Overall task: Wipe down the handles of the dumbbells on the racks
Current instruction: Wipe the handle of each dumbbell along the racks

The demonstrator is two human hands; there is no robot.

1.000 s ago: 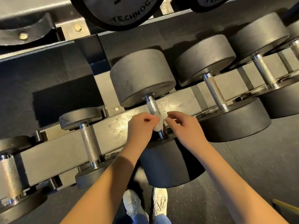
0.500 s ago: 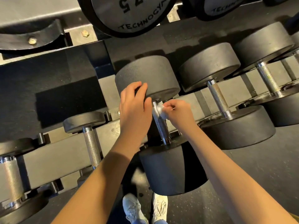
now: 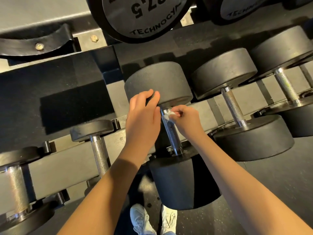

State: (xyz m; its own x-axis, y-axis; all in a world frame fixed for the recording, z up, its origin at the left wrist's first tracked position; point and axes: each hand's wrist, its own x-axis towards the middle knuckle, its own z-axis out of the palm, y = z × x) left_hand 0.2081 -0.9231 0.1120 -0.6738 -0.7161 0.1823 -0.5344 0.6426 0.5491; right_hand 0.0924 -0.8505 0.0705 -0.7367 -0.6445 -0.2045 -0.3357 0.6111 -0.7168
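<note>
Just above left hand point(image 3: 143, 119) fingertips point(image 3: 155, 96), resting flat on dumbbell point(image 3: 166, 106) head; right hand point(image 3: 185, 118) pinching white wipe point(image 3: 168, 114) against knurled handle point(image 3: 171, 131). Upper plate point(image 3: 140, 16) reading "TECHNOGYM", "27.5".

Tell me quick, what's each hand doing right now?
Left hand: open, fingers resting on the dumbbell head.
Right hand: closed, pinching a white wipe against the handle.

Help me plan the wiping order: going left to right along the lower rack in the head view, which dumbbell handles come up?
Thick handle at the left edge → thin handle of the small dumbbell → handle being wiped, with the white wipe in the right hand → next large dumbbell's handle → far-right handle.
</note>
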